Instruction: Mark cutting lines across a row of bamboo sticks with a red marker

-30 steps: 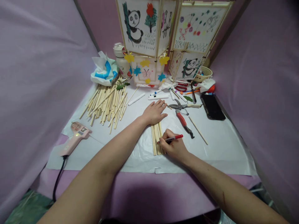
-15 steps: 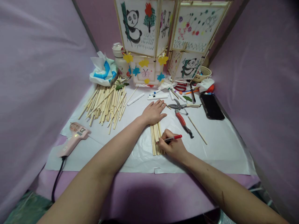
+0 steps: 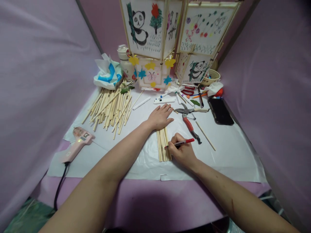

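Note:
My left hand (image 3: 160, 117) lies flat with its fingers spread, pressing down the far end of a short row of wooden sticks (image 3: 163, 147) laid side by side on white paper (image 3: 228, 155). My right hand (image 3: 181, 150) is closed on a red marker (image 3: 181, 142), whose tip touches the right edge of the stick row. Red-handled pruning shears (image 3: 190, 121) rest just right of both hands, with one loose stick (image 3: 205, 135) beyond them.
A big pile of sticks (image 3: 110, 108) lies at the left, a pink glue gun (image 3: 75, 144) with its cord nearer me. Painted paper lanterns (image 3: 170, 38), a tissue pack (image 3: 108, 72), a bottle (image 3: 125, 63), markers (image 3: 165, 101), scissors and a black phone (image 3: 220, 110) crowd the back.
My right hand has shifted the red marker slightly to the right along the stick row. The left hand has stayed put.

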Demonstrator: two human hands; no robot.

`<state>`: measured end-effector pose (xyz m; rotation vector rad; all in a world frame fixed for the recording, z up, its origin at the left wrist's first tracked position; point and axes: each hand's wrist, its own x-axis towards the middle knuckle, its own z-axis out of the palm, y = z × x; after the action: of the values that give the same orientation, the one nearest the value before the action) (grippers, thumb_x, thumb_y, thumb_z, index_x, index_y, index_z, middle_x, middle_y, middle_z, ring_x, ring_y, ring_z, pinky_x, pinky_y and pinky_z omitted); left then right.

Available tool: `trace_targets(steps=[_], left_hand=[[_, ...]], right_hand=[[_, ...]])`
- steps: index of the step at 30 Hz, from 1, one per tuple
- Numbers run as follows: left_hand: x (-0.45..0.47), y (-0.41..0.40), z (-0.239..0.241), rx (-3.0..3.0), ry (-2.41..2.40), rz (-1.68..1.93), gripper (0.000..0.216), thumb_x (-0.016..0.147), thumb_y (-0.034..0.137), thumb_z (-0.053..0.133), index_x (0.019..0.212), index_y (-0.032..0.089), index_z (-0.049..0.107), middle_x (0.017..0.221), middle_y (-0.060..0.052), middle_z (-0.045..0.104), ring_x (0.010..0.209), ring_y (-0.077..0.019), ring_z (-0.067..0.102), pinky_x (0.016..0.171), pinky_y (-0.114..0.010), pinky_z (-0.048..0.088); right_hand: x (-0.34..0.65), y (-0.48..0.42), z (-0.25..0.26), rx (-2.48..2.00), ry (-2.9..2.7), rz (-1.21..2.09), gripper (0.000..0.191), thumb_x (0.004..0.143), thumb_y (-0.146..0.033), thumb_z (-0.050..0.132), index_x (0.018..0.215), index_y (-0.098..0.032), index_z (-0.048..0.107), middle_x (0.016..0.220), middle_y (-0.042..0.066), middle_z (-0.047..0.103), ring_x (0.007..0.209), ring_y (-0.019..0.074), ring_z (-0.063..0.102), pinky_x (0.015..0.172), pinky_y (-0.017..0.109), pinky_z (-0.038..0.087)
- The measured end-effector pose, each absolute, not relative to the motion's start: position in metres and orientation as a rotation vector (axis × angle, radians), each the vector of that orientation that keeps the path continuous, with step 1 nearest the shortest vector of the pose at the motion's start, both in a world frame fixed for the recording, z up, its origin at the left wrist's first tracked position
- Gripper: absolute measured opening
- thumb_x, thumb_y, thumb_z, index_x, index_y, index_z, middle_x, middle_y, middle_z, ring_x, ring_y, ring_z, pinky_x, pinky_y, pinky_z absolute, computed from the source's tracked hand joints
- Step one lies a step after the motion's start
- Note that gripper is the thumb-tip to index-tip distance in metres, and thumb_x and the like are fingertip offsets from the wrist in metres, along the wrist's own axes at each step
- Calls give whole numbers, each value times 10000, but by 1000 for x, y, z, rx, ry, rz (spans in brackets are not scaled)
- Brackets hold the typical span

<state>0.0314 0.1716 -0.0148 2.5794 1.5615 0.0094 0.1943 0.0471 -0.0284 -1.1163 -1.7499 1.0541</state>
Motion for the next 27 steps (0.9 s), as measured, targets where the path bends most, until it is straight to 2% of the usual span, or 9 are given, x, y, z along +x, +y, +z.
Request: trace_targets(steps=[27], left_hand=[[30,172,-14,2593,1548,-13,666,1032,474,394,1596,135,290,1688,-102,186,1566,-270,153,1257,-483,149]], right_hand=[[194,48,-30,-1104,-1863,975,231,843,-223,541,683,-247,376,559,-65,450,512,119,437,518,262,339]])
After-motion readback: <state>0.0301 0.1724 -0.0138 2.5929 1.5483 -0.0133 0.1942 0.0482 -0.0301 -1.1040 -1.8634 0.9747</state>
